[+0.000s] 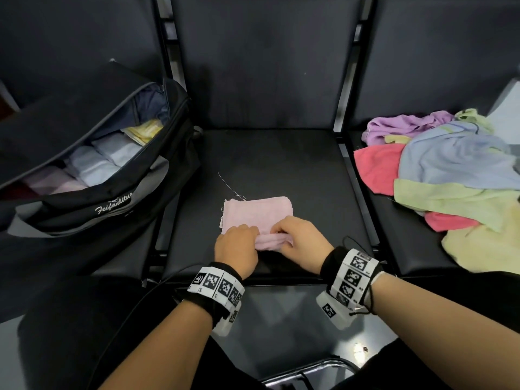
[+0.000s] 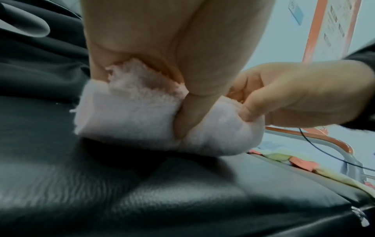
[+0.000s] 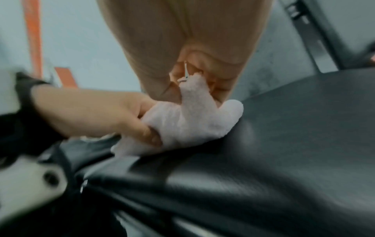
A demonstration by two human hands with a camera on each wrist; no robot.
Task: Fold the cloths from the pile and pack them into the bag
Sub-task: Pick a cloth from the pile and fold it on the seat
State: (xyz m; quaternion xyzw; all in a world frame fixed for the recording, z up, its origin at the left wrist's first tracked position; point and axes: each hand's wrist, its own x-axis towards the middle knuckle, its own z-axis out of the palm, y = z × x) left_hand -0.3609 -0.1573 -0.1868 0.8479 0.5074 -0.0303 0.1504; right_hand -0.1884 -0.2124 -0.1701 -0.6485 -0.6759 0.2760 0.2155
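Rolling the near edge of the pink cloth (image 1: 259, 213) away across the black bench (image 1: 281, 164), the left hand (image 1: 235, 245) and right hand (image 1: 299, 243) both pinch the rolled edge, fingers curled around it. If either thumb loosens, the soft roll could spring open or skew. To the left, the open bag (image 1: 118, 170) already holds a row of pale folded cloths; the pile (image 1: 455, 175) waits on the right.

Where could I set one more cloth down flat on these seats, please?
The middle seat is bare behind the pink cloth, up to the backrest, and on both sides of it. The left seat is taken by the bag; the right seat is crowded with the pile.
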